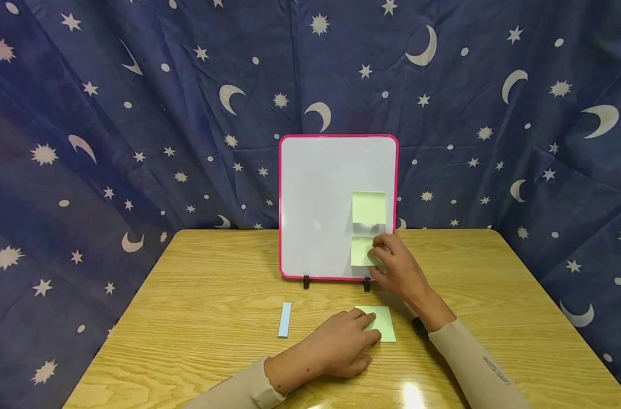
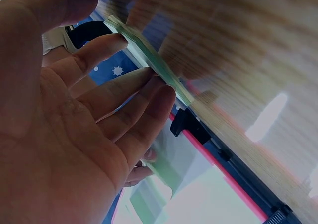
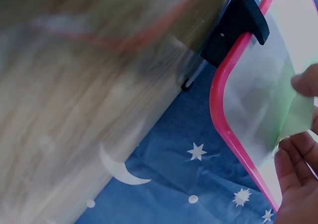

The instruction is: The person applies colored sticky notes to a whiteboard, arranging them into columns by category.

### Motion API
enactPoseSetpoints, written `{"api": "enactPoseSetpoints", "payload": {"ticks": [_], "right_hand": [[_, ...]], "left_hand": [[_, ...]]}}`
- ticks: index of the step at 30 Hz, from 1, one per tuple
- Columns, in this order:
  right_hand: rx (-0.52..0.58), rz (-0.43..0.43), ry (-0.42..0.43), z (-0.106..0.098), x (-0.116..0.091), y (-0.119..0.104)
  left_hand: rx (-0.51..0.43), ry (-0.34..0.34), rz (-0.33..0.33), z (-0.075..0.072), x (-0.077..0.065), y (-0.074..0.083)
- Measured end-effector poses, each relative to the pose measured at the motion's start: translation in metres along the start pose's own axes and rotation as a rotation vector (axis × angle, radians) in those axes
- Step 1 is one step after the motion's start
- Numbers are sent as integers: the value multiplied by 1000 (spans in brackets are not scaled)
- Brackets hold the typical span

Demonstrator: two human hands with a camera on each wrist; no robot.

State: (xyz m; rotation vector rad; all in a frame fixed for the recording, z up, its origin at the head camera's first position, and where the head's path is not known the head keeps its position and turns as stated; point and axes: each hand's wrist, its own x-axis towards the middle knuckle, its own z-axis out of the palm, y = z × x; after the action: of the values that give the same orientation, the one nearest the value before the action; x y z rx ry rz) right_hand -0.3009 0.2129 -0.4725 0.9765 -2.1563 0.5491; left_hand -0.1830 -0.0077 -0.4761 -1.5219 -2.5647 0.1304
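Note:
A light green sticky note (image 1: pixel 360 251) lies against the lower right of the whiteboard (image 1: pixel 315 199). My right hand (image 1: pixel 399 267) pinches this note by its right side; in the right wrist view, the note (image 3: pixel 298 117) shows between thumb and fingers. Higher on the board, another green sticky note (image 1: pixel 369 208) hangs with its lower edge standing slightly off the surface. On the table, my left hand (image 1: pixel 338 343) rests its fingertips on a green sticky note pad (image 1: pixel 384 325). The left wrist view shows those fingers extended against the edge of the pad (image 2: pixel 154 60).
The pink-framed board stands upright on black feet (image 1: pixel 367 284) near the wooden table's (image 1: pixel 213 318) back edge. A narrow light blue strip (image 1: pixel 285 320) lies left of the pad. Behind everything hangs a dark blue curtain (image 1: pixel 188 113) with moons and stars.

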Motion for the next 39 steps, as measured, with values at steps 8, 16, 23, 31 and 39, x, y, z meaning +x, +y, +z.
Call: {"api": "enactPoseSetpoints", "payload": {"ticks": [8, 16, 23, 31, 39], "right_hand": [[-6, -34, -35, -5, -6, -4], [-69, -37, -82, -12, -13, -5], [-136, -39, -118, -13, -19, -5], [-135, -37, -127, -14, -20, -6], [-128, -43, -117, -14, -21, -5]], "left_hand": [[16, 8, 2, -1, 1, 0], [21, 1, 0, -1, 1, 0], [7, -16, -13, -2, 0, -1], [-22, -29, -31, -3, 3, -7], [57, 86, -185, -17, 13, -24]]}}
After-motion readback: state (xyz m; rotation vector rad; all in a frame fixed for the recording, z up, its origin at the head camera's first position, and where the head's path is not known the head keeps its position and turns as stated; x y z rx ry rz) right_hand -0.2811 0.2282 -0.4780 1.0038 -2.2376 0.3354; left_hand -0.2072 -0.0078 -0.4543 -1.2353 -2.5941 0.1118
